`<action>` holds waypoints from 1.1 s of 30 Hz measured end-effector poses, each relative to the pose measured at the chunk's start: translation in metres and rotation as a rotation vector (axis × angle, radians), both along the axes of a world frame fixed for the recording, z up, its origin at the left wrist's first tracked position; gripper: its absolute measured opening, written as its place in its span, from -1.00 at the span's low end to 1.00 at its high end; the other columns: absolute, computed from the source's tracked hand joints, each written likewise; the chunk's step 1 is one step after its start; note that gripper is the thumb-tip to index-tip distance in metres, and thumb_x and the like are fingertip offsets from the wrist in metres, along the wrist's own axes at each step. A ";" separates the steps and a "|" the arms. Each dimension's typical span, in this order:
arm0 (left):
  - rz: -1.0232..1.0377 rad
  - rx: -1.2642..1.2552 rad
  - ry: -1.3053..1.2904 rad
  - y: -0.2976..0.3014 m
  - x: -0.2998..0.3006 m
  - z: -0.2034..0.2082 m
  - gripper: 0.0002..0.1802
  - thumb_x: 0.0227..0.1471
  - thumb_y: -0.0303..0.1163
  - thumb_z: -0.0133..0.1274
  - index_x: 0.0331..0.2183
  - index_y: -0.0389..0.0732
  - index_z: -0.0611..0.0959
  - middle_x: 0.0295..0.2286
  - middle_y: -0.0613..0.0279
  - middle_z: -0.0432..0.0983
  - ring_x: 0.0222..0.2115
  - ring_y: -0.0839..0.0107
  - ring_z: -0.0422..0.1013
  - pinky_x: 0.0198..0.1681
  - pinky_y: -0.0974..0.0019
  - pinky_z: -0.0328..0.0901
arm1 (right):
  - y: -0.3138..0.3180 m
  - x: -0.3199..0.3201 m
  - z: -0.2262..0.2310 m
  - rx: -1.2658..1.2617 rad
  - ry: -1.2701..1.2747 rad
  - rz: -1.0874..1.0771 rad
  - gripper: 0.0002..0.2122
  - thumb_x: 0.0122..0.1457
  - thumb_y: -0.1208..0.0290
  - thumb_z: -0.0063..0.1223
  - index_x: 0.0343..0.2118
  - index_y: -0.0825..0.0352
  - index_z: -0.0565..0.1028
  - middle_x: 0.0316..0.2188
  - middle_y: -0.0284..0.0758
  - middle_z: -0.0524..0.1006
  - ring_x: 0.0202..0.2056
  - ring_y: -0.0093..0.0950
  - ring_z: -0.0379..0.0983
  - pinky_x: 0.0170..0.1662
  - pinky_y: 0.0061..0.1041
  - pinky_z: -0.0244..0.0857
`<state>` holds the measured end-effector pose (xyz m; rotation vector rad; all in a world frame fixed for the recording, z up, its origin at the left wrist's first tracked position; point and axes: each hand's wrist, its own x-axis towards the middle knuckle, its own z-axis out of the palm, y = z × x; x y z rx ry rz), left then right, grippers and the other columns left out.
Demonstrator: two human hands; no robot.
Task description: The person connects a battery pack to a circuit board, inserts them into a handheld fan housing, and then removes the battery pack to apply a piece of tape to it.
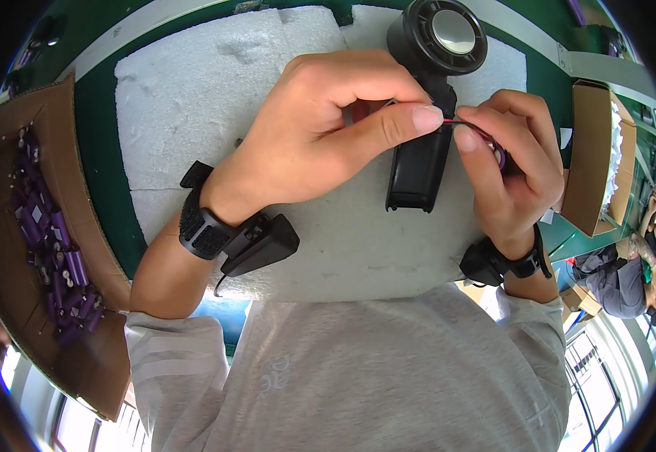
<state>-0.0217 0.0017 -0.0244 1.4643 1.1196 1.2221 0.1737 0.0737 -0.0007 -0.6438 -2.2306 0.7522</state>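
- While the fan (pixel 440 90) lies on the foam (pixel 192 113) in the head view, its round head points away from the person and its handle toward them.
- Just above the fan's handle, thin red and black wires (pixel 468 123) run between the two hands.
- Left hand (pixel 328 135): over the fan from its left, thumb and forefinger pinched together on the wires; the other fingers are mostly hidden.
- Right hand (pixel 520 162): just right of the fan's handle, thumb and forefinger pinching the wires, the rest curled in; something purple (pixel 502 157) shows partly in the palm.
- Each wrist wears a black strap (pixel 206 230) with a black module (pixel 267 245).
- Well left of the fan, a brown box (pixel 90 188) holds a pile of purple cells (pixel 64 256).
- Right of the fan, beyond the right hand, stands another carton (pixel 591 151).
- Farther right of the fan is a co-worker (pixel 614 279).
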 end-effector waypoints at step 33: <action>-0.096 -0.158 -0.222 0.002 -0.010 0.003 -0.62 -0.16 -0.79 0.10 -0.21 -0.35 0.53 -0.25 0.21 0.43 -0.26 0.49 0.42 -0.17 0.45 0.37 | 0.007 0.003 -0.001 -0.161 -0.118 0.146 -0.94 -0.01 0.59 0.12 -0.44 0.44 0.52 -0.38 -0.32 0.34 -0.52 -0.63 0.26 -0.49 -0.69 0.09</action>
